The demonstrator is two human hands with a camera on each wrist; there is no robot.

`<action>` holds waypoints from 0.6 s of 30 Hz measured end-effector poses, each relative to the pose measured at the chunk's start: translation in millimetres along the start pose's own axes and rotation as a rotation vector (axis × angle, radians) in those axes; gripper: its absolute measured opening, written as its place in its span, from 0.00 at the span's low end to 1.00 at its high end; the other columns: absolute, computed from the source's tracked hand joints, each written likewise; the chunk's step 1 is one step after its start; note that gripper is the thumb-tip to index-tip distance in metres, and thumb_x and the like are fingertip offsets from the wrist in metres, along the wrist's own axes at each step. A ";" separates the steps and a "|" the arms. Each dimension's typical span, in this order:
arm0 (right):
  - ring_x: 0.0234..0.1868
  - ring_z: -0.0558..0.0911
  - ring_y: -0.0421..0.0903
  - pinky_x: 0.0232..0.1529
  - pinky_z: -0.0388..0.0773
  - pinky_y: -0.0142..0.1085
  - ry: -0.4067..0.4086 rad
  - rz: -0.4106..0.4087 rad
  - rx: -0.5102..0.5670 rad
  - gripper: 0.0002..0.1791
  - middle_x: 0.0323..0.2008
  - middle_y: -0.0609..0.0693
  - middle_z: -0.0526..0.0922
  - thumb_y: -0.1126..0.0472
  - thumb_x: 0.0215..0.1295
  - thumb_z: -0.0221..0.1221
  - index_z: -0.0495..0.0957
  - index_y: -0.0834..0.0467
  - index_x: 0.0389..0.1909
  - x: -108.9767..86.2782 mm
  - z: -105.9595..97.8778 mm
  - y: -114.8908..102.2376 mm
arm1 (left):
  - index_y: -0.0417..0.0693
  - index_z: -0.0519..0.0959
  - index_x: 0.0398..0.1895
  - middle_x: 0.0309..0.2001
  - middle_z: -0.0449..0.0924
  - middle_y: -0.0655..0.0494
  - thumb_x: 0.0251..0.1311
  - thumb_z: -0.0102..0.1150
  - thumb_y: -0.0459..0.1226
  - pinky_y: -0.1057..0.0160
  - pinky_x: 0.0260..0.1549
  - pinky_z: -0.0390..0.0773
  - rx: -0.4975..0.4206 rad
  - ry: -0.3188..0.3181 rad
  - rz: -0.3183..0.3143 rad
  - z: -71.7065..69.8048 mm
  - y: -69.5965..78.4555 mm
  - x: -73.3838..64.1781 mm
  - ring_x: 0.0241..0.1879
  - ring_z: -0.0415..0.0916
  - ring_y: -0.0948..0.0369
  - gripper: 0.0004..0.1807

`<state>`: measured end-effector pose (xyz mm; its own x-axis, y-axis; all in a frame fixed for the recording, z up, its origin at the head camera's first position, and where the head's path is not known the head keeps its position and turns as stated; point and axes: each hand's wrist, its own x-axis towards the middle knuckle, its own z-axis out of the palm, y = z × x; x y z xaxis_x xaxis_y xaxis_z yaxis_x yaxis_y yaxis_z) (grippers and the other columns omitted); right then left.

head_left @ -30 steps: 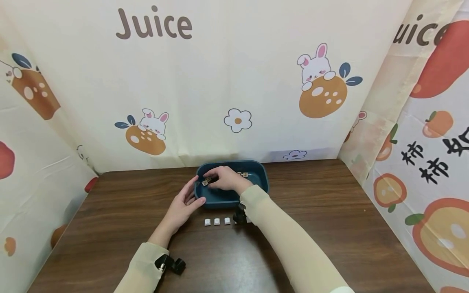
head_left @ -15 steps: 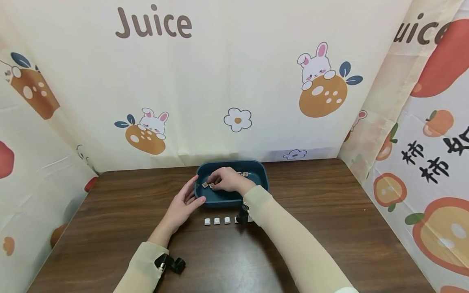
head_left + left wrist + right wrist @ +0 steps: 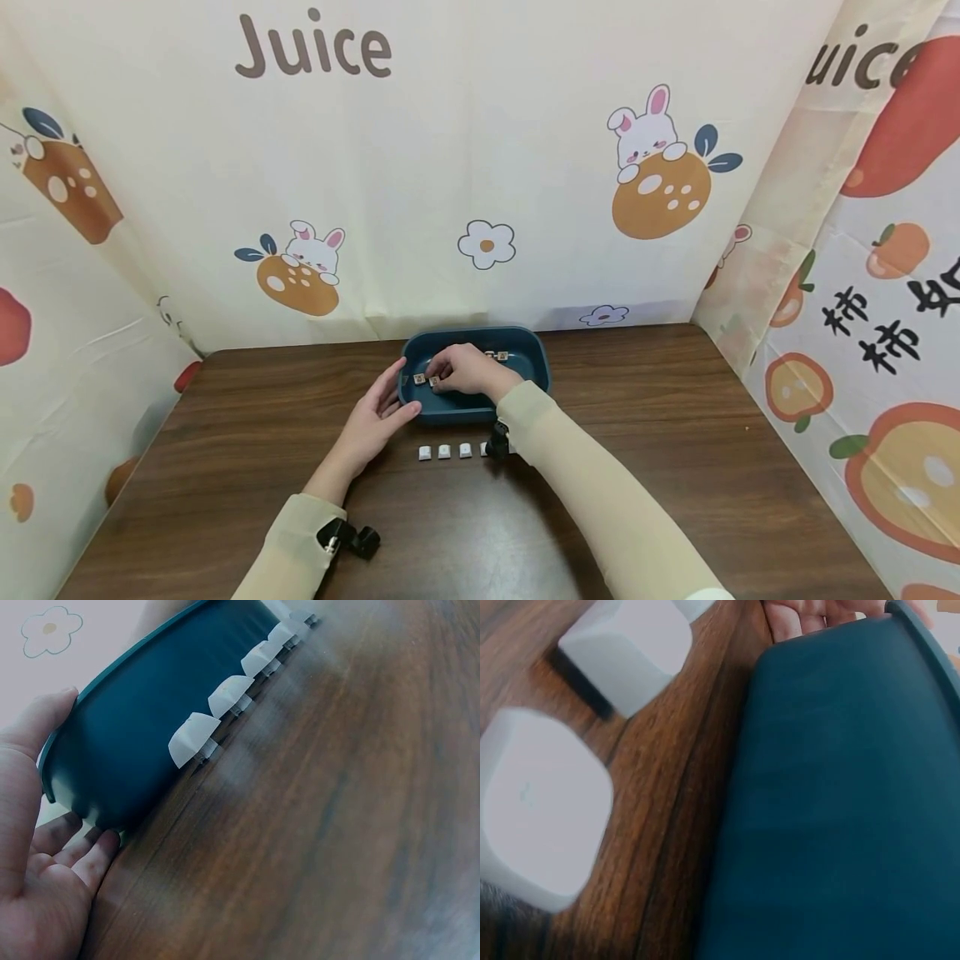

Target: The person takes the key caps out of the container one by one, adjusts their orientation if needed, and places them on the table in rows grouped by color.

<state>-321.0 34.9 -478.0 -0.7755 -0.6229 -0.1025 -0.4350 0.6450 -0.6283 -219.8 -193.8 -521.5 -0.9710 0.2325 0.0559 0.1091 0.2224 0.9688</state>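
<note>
A dark blue tray [image 3: 453, 416] stands at the back of the table in the head view. My left hand [image 3: 375, 421] holds its left end, thumb at the near corner and fingers along the side; in the left wrist view the thumb [image 3: 52, 712] rests at the rim. My right hand [image 3: 468, 369] reaches into the tray, and its fingertips pinch a small tan square piece [image 3: 433, 382] with a dark centre. A similar square piece [image 3: 419, 378] lies just left of it. The right wrist view hides the right hand's fingers behind the tray wall [image 3: 840, 787].
In front of the tray runs a row of several white keycaps [image 3: 444, 452], partly covered by the right wrist camera [image 3: 497, 440]. More tan pieces [image 3: 502, 356] lie at the tray's back right. A printed cloth [image 3: 420, 167] hangs behind the wooden table [image 3: 675, 417].
My right hand has shifted slightly right inside the tray, and its fingers have closed around a tan piece. The pieces near the fingers have changed position. The left hand stays put.
</note>
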 end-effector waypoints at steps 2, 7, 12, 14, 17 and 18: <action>0.45 0.84 0.41 0.56 0.86 0.37 0.003 -0.005 0.015 0.10 0.47 0.45 0.89 0.61 0.75 0.71 0.91 0.53 0.54 -0.4 -0.8 0.1 | 0.63 0.57 0.89 0.87 0.55 0.42 0.79 0.65 0.40 0.44 0.76 0.65 -0.002 0.000 -0.002 0.0 -0.2 0.2 0.84 0.57 0.41 0.41; 0.44 0.84 0.43 0.52 0.86 0.35 0.031 -0.028 0.068 0.11 0.44 0.44 0.89 0.59 0.77 0.69 0.90 0.54 0.55 -3.2 -4.7 -1.0 | 0.64 0.57 0.89 0.86 0.56 0.42 0.79 0.65 0.41 0.44 0.76 0.65 -0.006 0.000 -0.012 0.6 0.4 0.0 0.84 0.58 0.41 0.41; 0.44 0.83 0.43 0.50 0.85 0.34 0.056 -0.053 0.096 0.15 0.42 0.42 0.88 0.57 0.77 0.69 0.89 0.55 0.60 -7.4 -9.3 -2.3 | 0.64 0.57 0.89 0.86 0.56 0.42 0.79 0.65 0.41 0.45 0.76 0.66 -0.007 -0.004 -0.021 0.8 2.3 -0.6 0.83 0.58 0.41 0.41; 0.44 0.84 0.43 0.50 0.86 0.34 0.064 -0.063 0.106 0.15 0.42 0.42 0.88 0.57 0.77 0.69 0.89 0.55 0.60 -9.5 -11.3 -2.7 | 0.64 0.57 0.89 0.86 0.56 0.42 0.79 0.65 0.41 0.45 0.76 0.66 -0.007 -0.004 -0.023 0.7 2.4 -0.7 0.83 0.58 0.40 0.41; 0.43 0.84 0.43 0.51 0.86 0.34 0.084 -0.071 0.119 0.15 0.42 0.42 0.89 0.55 0.77 0.70 0.90 0.55 0.59 -12.7 -14.1 -1.8 | 0.64 0.57 0.89 0.86 0.56 0.42 0.79 0.65 0.41 0.45 0.76 0.66 -0.002 -0.002 -0.019 0.3 1.7 -0.7 0.83 0.58 0.40 0.41; 0.44 0.84 0.43 0.51 0.86 0.34 0.091 -0.069 0.125 0.15 0.42 0.41 0.89 0.55 0.77 0.70 0.90 0.55 0.59 -13.8 -15.0 -1.1 | 0.64 0.57 0.89 0.86 0.56 0.42 0.79 0.65 0.41 0.45 0.76 0.66 0.000 -0.001 -0.018 0.2 1.5 -0.7 0.84 0.58 0.40 0.41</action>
<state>-316.7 49.4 -464.3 -0.7864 -0.6176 0.0111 -0.4329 0.5383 -0.7230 -218.9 -193.5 -520.1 -0.9726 0.2292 0.0382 0.0915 0.2267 0.9697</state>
